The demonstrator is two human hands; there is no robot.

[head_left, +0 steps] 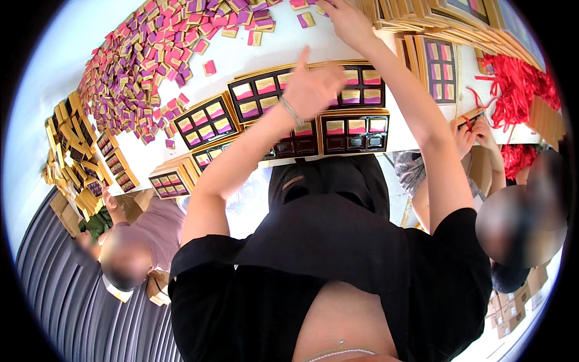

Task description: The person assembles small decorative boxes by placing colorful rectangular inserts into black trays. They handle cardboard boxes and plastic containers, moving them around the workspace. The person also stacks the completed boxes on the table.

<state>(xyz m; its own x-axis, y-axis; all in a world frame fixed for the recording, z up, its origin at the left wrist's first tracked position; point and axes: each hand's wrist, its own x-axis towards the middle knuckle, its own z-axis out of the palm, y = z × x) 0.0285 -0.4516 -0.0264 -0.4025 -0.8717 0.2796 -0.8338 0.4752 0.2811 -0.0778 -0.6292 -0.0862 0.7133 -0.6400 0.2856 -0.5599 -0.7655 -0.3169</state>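
Half-filled tray [354, 133] holds three wrapped chocolates [356, 126].

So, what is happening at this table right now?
A person stands at a white table and fills dark gift boxes with small pink and purple wrapped pieces. The left hand hovers over the boxes; whether it holds a piece cannot be told. The right hand reaches to the far pile of loose pieces. Some compartments in the nearest box are unfilled. Two other people work at either side.
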